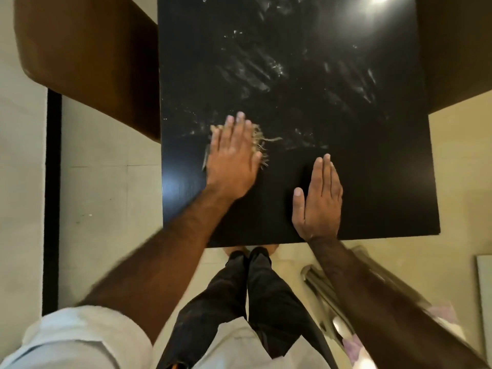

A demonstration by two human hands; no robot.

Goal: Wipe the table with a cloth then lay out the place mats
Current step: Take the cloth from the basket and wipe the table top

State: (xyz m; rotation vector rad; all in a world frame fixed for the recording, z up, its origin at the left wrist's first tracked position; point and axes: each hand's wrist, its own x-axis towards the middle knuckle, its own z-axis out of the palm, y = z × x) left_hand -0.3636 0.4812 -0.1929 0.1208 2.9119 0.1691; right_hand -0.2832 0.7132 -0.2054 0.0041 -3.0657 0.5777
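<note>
Left hand (232,155) flat, pressing frayed cloth (259,141) on black table (372,169), right hand (318,201) flat bracing nearby: wiping step; next, sweep toward streaked far side.

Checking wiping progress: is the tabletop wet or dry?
Wet in part: streaks glisten on the table beyond the cloth under the left hand.

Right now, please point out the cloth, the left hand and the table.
cloth (257,139): head view, frayed right edge.
left hand (231,159): head view, back of the hand.
table (372,169): head view, bare dark top.
</note>
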